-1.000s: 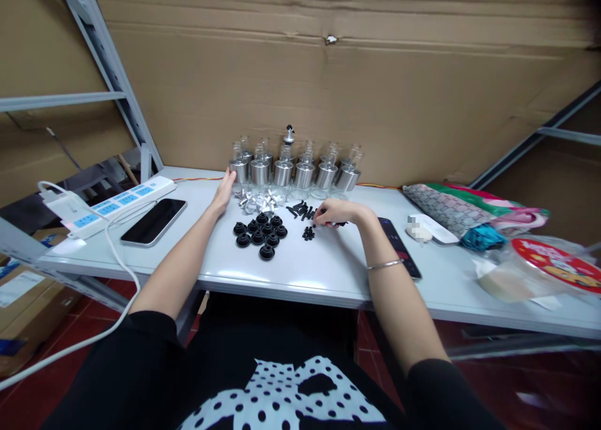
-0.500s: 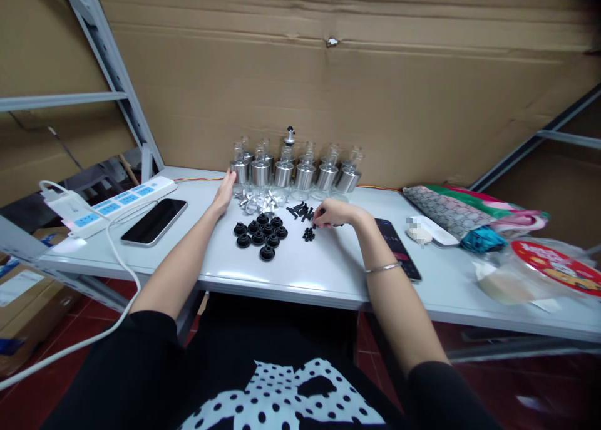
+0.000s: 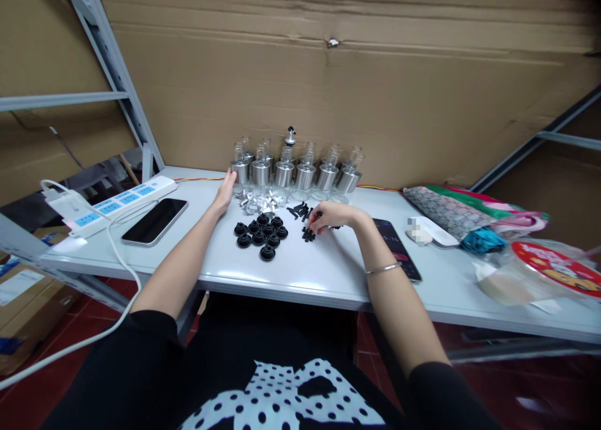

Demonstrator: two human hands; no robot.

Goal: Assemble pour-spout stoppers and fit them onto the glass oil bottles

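- One bottle (image 3: 290,161) in the back row already wears a black spout top; the other bottles (image 3: 305,174) show bare necks, so most of the work looks left.
- Black caps (image 3: 261,235) sit grouped mid-surface (image 3: 300,273); small black plugs (image 3: 308,234) lie at their 3 o'clock.
- Right hand (image 3: 331,216), fingers curled together, pinches at the plugs; whether it grips one, I cannot tell.
- Left hand (image 3: 225,191) lies flat, fingers apart, at 9 o'clock of the bottles, touching the nearest.
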